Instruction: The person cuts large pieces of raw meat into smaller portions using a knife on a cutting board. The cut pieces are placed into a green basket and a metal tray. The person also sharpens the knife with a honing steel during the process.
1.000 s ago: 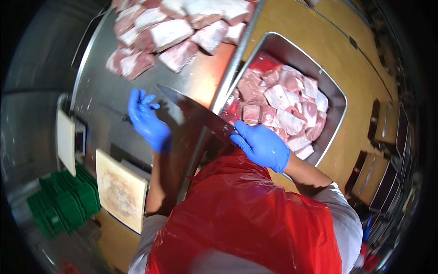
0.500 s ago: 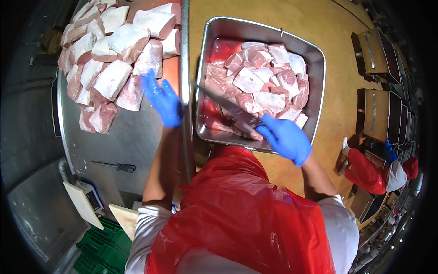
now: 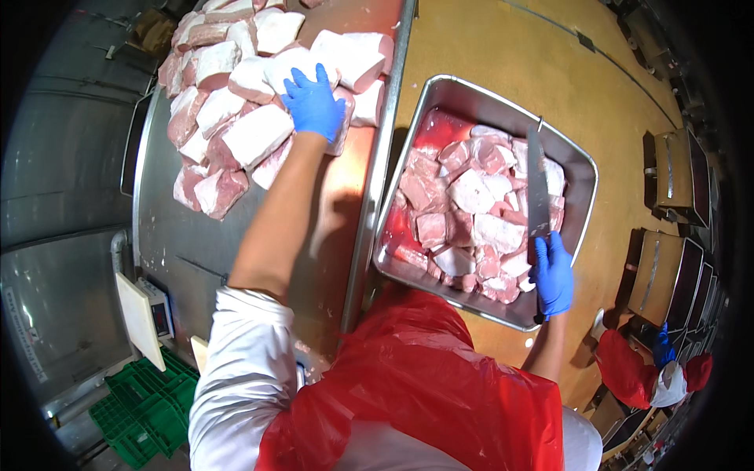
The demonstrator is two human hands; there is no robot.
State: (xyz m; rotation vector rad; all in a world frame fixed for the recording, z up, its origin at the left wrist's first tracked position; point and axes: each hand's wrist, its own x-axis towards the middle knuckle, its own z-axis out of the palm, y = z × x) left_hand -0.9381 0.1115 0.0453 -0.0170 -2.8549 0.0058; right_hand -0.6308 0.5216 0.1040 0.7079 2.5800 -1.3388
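Head view: locate left hand (image 3: 316,114) on heap (image 3: 218,64), at far part of surface (image 3: 184,243). Note fingers (image 3: 323,78) spread wide, palm down, laid over pale-topped piece (image 3: 276,71) (contact apparent, palm's underside hidden). Read piece as directly beneath and just ahead of left fingertips; take long axis as roughly left to right, across line of forearm, with part of outline hidden. Count left hand as nearer to piece. Find right hand (image 3: 554,275) well apart, over near right corner of tub (image 3: 579,184). Note right fingers curled around handle of knife (image 3: 538,184). Read blade as pointing away from body, long axis roughly fore and aft, above chunks (image 3: 471,191) in tub (height above them impossible to judge).
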